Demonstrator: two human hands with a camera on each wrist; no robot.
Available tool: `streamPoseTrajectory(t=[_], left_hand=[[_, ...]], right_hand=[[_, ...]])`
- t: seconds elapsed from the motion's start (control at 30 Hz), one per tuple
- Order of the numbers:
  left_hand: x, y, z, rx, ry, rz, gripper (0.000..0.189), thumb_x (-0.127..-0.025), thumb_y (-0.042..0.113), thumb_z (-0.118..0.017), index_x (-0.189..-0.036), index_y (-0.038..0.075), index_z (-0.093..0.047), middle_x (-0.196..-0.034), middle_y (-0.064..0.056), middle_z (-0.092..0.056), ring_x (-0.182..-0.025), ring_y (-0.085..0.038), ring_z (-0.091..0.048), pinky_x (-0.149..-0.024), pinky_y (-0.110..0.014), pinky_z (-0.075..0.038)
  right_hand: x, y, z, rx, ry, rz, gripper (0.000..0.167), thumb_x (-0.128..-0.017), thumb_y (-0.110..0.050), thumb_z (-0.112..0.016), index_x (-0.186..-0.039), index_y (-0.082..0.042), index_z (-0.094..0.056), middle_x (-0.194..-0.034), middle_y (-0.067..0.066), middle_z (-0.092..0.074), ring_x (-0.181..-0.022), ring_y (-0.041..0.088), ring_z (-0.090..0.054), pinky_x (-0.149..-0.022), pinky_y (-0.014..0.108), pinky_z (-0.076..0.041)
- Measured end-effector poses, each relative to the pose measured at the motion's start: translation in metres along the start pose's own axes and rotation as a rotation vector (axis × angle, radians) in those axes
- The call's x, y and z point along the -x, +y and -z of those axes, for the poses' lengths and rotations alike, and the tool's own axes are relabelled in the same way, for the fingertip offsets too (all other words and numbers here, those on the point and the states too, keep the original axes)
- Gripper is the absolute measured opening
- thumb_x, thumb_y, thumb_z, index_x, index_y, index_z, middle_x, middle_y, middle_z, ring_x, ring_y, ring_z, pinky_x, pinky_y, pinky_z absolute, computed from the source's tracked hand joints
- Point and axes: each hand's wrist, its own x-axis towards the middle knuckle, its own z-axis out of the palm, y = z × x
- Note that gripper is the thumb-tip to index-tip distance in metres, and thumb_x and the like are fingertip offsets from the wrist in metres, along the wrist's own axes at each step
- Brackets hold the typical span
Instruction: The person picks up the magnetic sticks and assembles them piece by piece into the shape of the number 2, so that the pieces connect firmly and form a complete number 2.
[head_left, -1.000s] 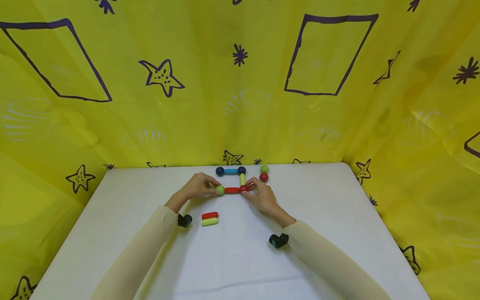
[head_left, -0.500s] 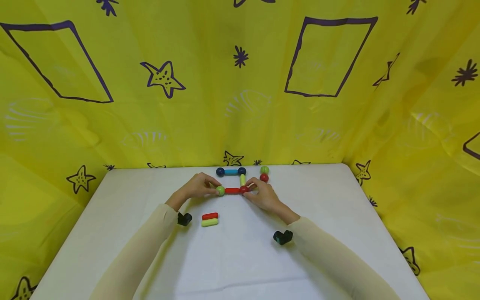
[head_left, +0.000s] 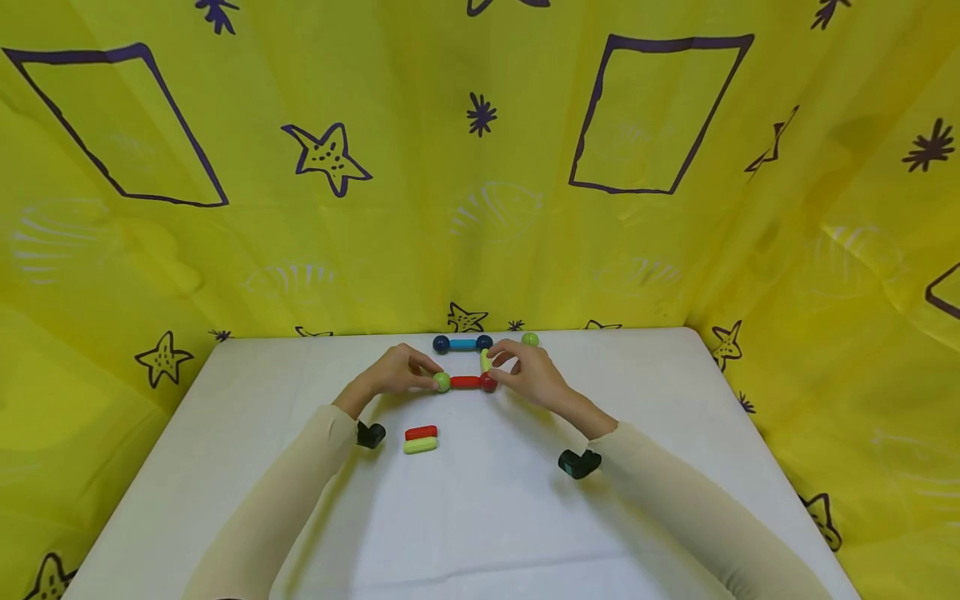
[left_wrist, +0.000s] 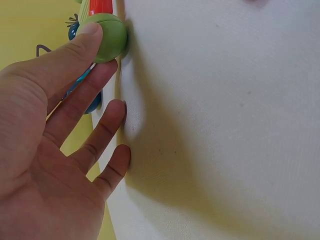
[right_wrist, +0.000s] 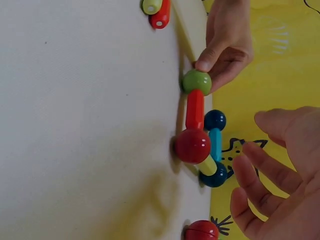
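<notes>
A row of magnetic building pieces lies toward the back of the white table. My left hand [head_left: 397,371] pinches the green ball [left_wrist: 112,39] at one end, thumb on its top and forefinger at its side. A red stick [head_left: 465,382] joins that ball to a red ball [right_wrist: 193,146]. From there a pale yellow-green stick [right_wrist: 206,166] leads back to a dark blue ball [right_wrist: 214,175]. A light blue stick [head_left: 462,344] links it to another dark blue ball [head_left: 441,344]. My right hand [right_wrist: 285,185], fingers loosely bent and holding nothing, hovers by the red ball, apart from it.
Nearer the front lie a loose red stick [head_left: 421,432] and a yellow-green stick [head_left: 420,446], side by side. At the back right sits a loose green ball [head_left: 530,340], with a second red ball [right_wrist: 201,231] close by. A yellow patterned curtain [head_left: 405,250] hangs behind the table.
My right hand has let go of the red ball and lifted away a little to the back right, now covering the loose red ball in the head view. The left hand stays on the green ball.
</notes>
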Motion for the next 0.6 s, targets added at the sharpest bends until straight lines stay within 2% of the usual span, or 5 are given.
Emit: streamPoseTrajectory(t=[0.17, 0.33, 0.6], left_hand=[[-0.001, -0.001, 0.000, 0.024, 0.002, 0.027, 0.026, -0.088, 0.017, -0.084, -0.112, 0.007, -0.080, -0.103, -0.003, -0.078, -0.085, -0.017, -0.062, -0.077, -0.029, -0.051], [-0.001, -0.002, -0.001, 0.043, 0.002, 0.042, 0.025, -0.088, 0.017, -0.083, -0.111, 0.008, -0.081, -0.102, -0.002, -0.078, -0.085, -0.018, -0.062, -0.077, -0.030, -0.050], [0.001, -0.002, -0.002, 0.050, 0.010, 0.039, 0.024, -0.087, 0.016, -0.084, -0.110, 0.008, -0.081, -0.097, -0.002, -0.079, -0.080, -0.018, -0.060, -0.074, -0.030, -0.047]], right_hand=[[-0.003, -0.004, -0.001, -0.043, -0.085, 0.068, 0.027, -0.093, -0.013, -0.078, -0.118, -0.007, -0.070, -0.099, 0.005, -0.076, -0.074, 0.023, -0.064, -0.069, 0.029, -0.053], [-0.005, -0.009, -0.007, -0.064, -0.201, 0.147, 0.030, -0.094, -0.016, -0.077, -0.121, -0.005, -0.070, -0.100, 0.003, -0.074, -0.080, 0.020, -0.063, -0.072, 0.029, -0.053], [-0.010, -0.022, -0.025, -0.098, -0.410, 0.177, 0.035, -0.097, -0.018, -0.073, -0.129, -0.006, -0.068, -0.108, 0.004, -0.074, -0.086, 0.018, -0.064, -0.077, 0.026, -0.053]])
